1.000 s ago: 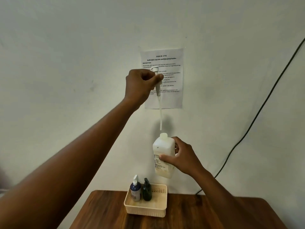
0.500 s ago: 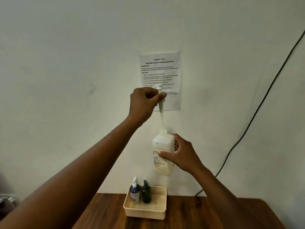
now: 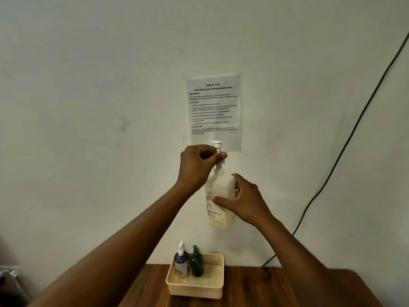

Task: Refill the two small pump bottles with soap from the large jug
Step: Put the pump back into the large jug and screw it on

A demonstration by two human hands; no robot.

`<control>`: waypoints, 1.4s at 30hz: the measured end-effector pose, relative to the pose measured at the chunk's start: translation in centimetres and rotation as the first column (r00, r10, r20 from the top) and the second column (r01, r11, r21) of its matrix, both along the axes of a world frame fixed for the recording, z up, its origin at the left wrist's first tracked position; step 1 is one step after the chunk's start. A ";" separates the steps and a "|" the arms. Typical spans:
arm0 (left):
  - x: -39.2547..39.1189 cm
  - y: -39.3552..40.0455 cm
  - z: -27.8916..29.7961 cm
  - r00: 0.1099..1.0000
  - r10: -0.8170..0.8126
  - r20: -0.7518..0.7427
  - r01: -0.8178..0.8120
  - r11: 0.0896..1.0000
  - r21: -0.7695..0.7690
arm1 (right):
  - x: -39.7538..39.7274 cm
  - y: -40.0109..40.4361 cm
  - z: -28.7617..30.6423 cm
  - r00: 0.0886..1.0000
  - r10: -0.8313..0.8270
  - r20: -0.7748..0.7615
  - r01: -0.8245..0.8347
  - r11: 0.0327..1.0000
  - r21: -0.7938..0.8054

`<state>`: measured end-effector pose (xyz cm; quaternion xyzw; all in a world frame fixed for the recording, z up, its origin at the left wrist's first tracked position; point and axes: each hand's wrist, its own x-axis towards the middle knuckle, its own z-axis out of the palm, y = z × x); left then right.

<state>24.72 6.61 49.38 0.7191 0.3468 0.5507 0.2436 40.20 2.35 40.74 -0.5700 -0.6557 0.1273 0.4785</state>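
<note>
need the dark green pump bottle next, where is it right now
In the head view the dark green pump bottle stands upright in the back left of the beige basket on the wooden table, right beside the blue pump bottle.

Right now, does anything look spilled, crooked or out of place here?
Nothing stands out. The large jug is held nearly upright in the air by the right hand, while the left hand pinches its pump head. Both small pump bottles stand upright in the basket. No spill shows.
</note>
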 end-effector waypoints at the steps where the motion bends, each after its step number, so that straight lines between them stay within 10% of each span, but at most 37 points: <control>1: 0.0 0.0 -0.2 1.000 0.002 -0.004 -0.002 1.000 0.005 | 0.0 -0.1 0.1 1.000 -0.005 -0.002 0.005 1.000 0.010; 42: -0.7 -1.0 0.6 0.999 -0.034 -0.016 0.031 0.983 -0.179 | -0.5 -0.5 2.0 0.997 -0.083 0.005 0.082 0.991 0.102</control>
